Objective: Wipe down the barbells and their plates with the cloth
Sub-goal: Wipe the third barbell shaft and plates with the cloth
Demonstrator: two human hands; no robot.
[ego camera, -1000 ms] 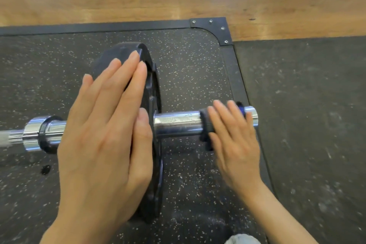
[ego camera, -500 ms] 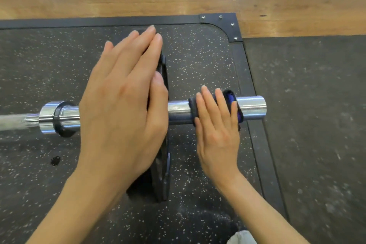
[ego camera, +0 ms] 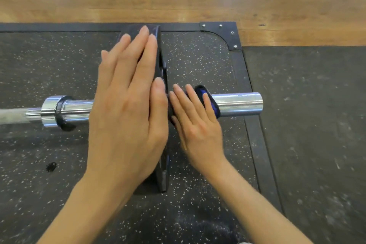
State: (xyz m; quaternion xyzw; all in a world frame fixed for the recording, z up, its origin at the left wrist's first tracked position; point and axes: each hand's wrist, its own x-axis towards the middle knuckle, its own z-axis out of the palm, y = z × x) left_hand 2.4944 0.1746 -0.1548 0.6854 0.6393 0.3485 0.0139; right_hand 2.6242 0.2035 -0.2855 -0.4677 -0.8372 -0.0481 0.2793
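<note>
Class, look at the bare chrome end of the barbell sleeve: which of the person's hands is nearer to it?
Right. The right hand rests on the collar on the sleeve, beside the chrome sleeve end. The left hand lies flat against the weight plate, farther away.

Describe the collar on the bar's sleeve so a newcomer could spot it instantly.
Start at the black plate standing upright on the speckled mat. Follow the shiny bar outward from it. The collar is the black-and-blue ring under the right hand, the only blue thing there.
</note>
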